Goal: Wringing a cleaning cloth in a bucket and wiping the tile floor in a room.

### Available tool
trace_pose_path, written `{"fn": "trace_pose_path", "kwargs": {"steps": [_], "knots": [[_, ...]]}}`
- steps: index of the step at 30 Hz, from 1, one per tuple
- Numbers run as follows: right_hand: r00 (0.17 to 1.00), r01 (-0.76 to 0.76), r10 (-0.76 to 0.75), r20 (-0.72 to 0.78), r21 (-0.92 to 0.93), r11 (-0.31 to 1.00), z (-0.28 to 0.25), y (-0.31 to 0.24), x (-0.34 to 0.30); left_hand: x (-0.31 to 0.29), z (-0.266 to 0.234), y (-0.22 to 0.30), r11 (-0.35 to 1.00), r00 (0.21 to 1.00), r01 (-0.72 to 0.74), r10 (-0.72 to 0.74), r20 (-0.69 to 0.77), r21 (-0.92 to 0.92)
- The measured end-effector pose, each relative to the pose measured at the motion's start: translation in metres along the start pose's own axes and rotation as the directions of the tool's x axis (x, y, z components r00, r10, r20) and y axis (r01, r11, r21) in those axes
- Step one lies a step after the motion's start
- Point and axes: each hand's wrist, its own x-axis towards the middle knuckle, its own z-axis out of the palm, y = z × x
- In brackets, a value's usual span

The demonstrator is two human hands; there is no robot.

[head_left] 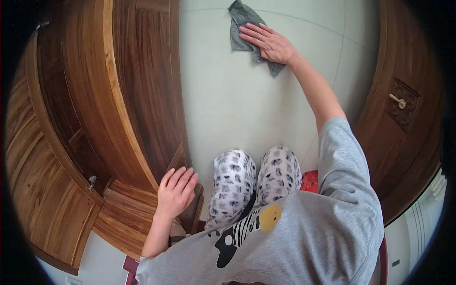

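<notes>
Grey cloth lies rumpled on the pale tiled floor under your right hand, which rests flat on it with fingers extended, the fabric showing on both sides of your hand. Your left hand is uncurled, fingers loosely straightened, beside the brown wooden cabinet; whether it touches the wood, I cannot tell. Just right of that hand are your print-patterned trousers.

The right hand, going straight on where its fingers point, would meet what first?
Nothing solid, it seems: past the grey cloth under the right hand, pale floor looks free to the picture's edge; depth is unclear.
</notes>
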Motion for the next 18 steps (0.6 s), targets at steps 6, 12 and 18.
{"fn": "trace_pose_path", "kwargs": {"steps": [6, 12, 18], "knots": [[0.989, 0.042, -0.033, -0.142, 0.055, 0.998, -0.004, 0.004, -0.014, 0.17, -0.085, -0.093, 0.927, 0.675, 0.292, -0.024, -0.737, 0.238], [0.98, -0.118, 0.093, 0.174, 0.139, 0.983, -0.023, -0.022, -0.001, 0.206, -0.079, -0.173, 0.771, 0.679, 0.636, -0.576, -0.456, -0.028], [0.874, 0.41, -0.479, 0.084, 0.402, 0.819, 0.028, -0.029, -0.092, 0.214, -0.082, -0.146, 0.85, 0.662, 0.501, -0.498, -0.56, -0.164]]}}
